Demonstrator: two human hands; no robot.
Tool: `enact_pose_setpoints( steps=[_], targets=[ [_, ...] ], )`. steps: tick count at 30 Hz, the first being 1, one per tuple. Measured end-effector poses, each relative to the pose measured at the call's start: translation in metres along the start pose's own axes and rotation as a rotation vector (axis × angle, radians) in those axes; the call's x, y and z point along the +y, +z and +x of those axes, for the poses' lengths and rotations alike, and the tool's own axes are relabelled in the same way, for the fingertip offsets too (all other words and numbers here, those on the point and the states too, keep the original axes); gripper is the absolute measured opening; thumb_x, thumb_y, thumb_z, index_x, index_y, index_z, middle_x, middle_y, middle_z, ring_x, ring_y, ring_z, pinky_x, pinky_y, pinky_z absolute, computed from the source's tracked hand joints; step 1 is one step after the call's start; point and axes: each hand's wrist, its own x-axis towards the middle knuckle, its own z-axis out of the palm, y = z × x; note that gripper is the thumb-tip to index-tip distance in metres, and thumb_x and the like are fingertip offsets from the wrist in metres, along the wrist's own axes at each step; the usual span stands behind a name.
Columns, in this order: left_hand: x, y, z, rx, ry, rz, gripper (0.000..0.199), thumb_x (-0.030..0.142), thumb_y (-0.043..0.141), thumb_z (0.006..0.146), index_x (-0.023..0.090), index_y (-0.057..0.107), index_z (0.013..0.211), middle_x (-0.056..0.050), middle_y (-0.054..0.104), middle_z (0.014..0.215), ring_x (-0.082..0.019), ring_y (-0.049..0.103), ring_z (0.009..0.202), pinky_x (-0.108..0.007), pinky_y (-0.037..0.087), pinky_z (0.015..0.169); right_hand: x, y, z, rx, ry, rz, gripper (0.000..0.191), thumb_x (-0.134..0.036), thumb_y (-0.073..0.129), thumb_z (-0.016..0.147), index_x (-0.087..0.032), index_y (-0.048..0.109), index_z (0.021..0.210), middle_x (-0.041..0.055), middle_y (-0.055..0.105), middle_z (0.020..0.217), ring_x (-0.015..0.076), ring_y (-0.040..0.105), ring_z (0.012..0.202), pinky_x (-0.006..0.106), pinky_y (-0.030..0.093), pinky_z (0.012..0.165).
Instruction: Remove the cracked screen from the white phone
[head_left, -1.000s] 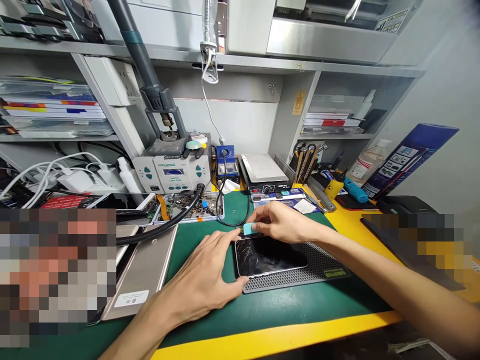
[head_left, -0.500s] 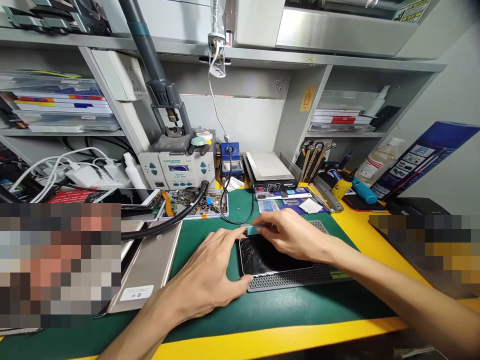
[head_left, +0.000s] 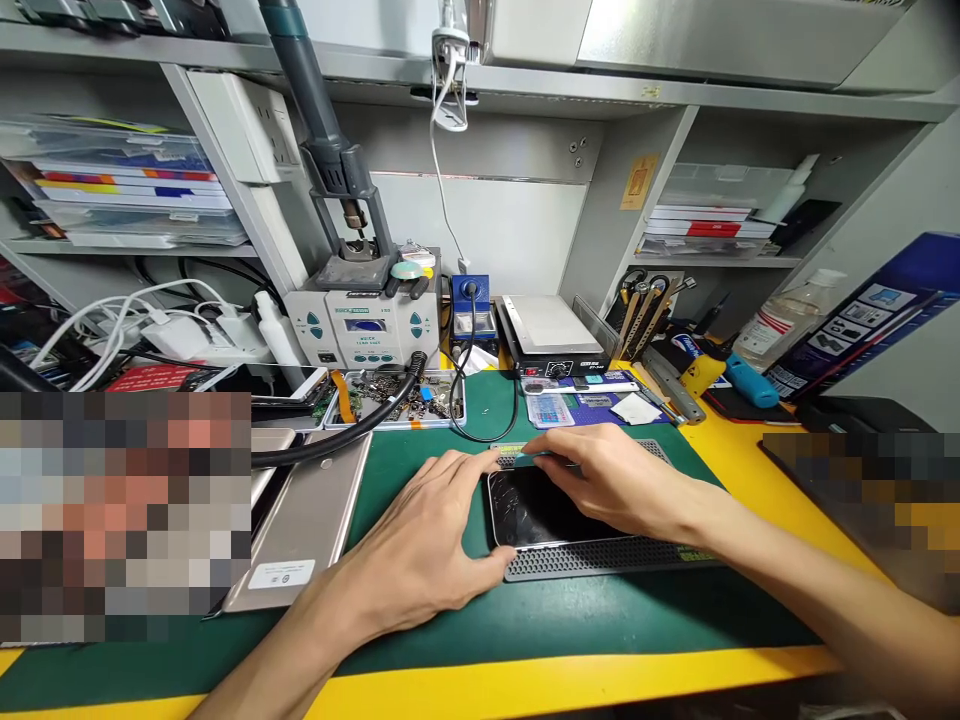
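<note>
One grey shelf (head_left: 525, 85) spanned the back of the room, flat boards making boxy bays. Below it ran one yellow desk (head_left: 525, 682), mostly covered by one smooth, faintly glossy green mat (head_left: 637, 625).

At the back stood one boxy station (head_left: 367, 325) with a hard grey casing and, to its right, one hotplate (head_left: 555, 325) with a flat, pale, rectangular top. One flat, gold-backed slab (head_left: 300, 520) with rounded corners lay at the left.

Two bare hands met over the middle. The left hand (head_left: 424, 535) was spread, thumb by the phone's near left corner, fingertips by its far left one. The right hand (head_left: 611, 480) pinched one teal piece at the phone's far edge. Under them sat one grey pad (head_left: 585, 560), pierced with small holes. On it lay one phone (head_left: 536, 508), its glossy black glass cracked at the left end. Smallest was the thin teal piece (head_left: 526, 461), mostly hidden by fingers.
</note>
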Motion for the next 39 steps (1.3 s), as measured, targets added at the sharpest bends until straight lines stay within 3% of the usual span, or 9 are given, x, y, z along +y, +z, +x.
enact_pose_setpoints(
  steps=[9,22,31,39],
  targets=[
    [0.000,0.000,0.001,0.008,0.005,-0.003,0.070,0.036,0.067,0.083,0.027,0.035,0.145,-0.006,0.054,0.128,-0.025,0.051,0.123,-0.044,0.038,0.112,0.008,-0.005,-0.006,-0.033,0.065,0.024,0.024,-0.023,0.048,0.098,-0.021,0.069,0.111,0.0049,0.074,0.092,0.0174,0.066,0.075,0.026,0.044,0.067],
    [-0.002,0.000,0.000,-0.013,-0.011,0.017,0.072,0.035,0.066,0.083,0.030,0.033,0.146,-0.005,0.054,0.130,-0.025,0.048,0.126,-0.046,0.037,0.113,0.013,-0.010,-0.004,-0.018,0.031,0.060,0.019,-0.022,0.053,0.094,-0.019,0.070,0.102,0.0015,0.073,0.083,0.0126,0.060,0.065,0.022,0.041,0.062],
    [-0.002,0.001,0.001,-0.008,-0.005,0.005,0.070,0.036,0.066,0.084,0.031,0.033,0.146,-0.005,0.053,0.131,-0.026,0.048,0.126,-0.047,0.036,0.114,0.014,-0.004,-0.008,-0.007,0.050,0.089,0.023,-0.023,0.050,0.096,-0.019,0.071,0.105,0.0035,0.074,0.087,0.0146,0.063,0.069,0.024,0.044,0.065],
    [-0.001,-0.001,0.001,-0.012,-0.003,-0.018,0.069,0.033,0.066,0.083,0.031,0.035,0.144,-0.005,0.054,0.130,-0.025,0.048,0.125,-0.046,0.036,0.113,0.017,0.006,-0.004,0.058,0.054,0.252,0.023,-0.024,0.054,0.094,-0.018,0.073,0.105,0.0034,0.077,0.094,0.0160,0.068,0.078,0.024,0.048,0.075]
  ],
)
